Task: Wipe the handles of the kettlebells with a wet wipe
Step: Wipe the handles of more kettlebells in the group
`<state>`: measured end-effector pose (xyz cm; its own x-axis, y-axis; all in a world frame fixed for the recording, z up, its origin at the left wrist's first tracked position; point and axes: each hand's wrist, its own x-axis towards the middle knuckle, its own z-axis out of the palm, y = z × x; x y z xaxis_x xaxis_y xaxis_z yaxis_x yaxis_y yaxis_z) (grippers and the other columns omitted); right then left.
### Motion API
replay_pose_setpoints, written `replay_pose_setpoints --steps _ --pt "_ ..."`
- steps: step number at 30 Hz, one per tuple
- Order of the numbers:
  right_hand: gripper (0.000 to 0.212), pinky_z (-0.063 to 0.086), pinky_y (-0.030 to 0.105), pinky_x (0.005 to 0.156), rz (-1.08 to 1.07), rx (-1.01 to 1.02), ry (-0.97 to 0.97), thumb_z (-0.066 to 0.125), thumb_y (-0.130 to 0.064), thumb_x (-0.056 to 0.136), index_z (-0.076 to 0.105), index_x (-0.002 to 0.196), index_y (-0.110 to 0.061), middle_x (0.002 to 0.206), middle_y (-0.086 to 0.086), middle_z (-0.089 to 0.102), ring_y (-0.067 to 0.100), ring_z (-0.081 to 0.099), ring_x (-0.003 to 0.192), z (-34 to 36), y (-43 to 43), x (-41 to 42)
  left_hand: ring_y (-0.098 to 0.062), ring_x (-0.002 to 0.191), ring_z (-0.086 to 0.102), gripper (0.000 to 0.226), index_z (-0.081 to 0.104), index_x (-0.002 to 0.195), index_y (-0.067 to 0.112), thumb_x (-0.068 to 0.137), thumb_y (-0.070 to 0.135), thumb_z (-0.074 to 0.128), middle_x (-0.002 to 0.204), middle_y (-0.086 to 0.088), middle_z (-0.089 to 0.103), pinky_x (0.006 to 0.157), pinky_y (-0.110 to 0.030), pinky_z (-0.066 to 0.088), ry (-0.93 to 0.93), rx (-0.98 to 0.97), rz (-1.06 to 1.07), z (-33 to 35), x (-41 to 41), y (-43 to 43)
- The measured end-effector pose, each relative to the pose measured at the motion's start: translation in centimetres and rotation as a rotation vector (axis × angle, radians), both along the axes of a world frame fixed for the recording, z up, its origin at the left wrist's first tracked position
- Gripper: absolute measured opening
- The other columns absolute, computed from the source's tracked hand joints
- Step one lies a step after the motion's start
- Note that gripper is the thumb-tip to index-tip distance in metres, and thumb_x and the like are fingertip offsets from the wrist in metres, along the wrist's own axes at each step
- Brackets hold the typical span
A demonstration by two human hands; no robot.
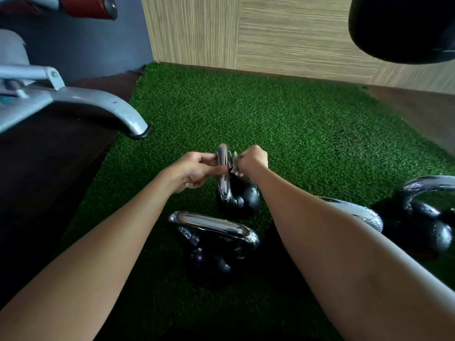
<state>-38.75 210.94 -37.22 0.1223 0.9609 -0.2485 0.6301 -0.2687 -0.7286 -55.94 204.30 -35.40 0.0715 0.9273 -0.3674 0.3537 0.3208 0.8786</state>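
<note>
Three black round-bodied kettlebells with looped chrome handles stand in plain sight on the green artificial turf mat point(295, 124). The far kettlebell point(243, 199) stands in the middle of the mat, its chrome handle point(222, 168) upright and seen edge-on. The left hand point(194, 168) is at the left side of that handle, thumb and fingers point(209, 157) curled and pinching the bar. The right hand point(253, 159) is at the handle's right side, its fingers closed in a fist round a crumpled white wet wipe point(235, 164). The wipe lies against the handle, and only a small part of it shows between fist and chrome.

The near kettlebell point(211, 262) stands between the two forearms, its handle lying across the view, apart from both hands. The right kettlebell point(423, 227) stands near the mat's right edge, well apart from the hands. Between it and the right forearm a further chrome handle point(362, 212) shows, its body hidden behind the arm.

At the left, a grey metal machine leg point(105, 104) with a black rubber foot rests on the mat's edge. A striped wood-look wall panel point(295, 40) runs along the far side. A black rounded object point(403, 28) fills the top right corner.
</note>
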Motion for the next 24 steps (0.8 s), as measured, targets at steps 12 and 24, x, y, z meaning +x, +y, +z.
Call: replay_pose_setpoints --steps 12,24 --pt "0.022 0.046 0.015 0.046 0.201 0.182 0.085 0.071 -0.033 0.092 0.078 0.094 -0.012 0.084 0.005 0.076 0.008 0.055 0.054 2.4 -1.7 -0.8 -0.019 0.1 0.057 0.035 0.073 0.115 0.035 0.082 0.029 0.082 0.095 0.024 0.076 0.084 -0.034 0.047 -0.03 -0.005 0.027 -0.9 -1.7 -0.3" --pt "0.014 0.031 0.012 0.038 0.375 0.218 -0.035 0.075 -0.027 0.09 0.079 0.095 -0.015 0.081 0.003 0.077 0.0 0.043 0.041 3.5 -4.4 0.3 -0.01 0.069 0.044 0.05 0.061 0.135 0.033 0.087 0.034 0.077 0.098 0.006 0.073 0.062 -0.027 0.038 -0.083 0.055 -0.001 -1.7 -2.1 -0.4"
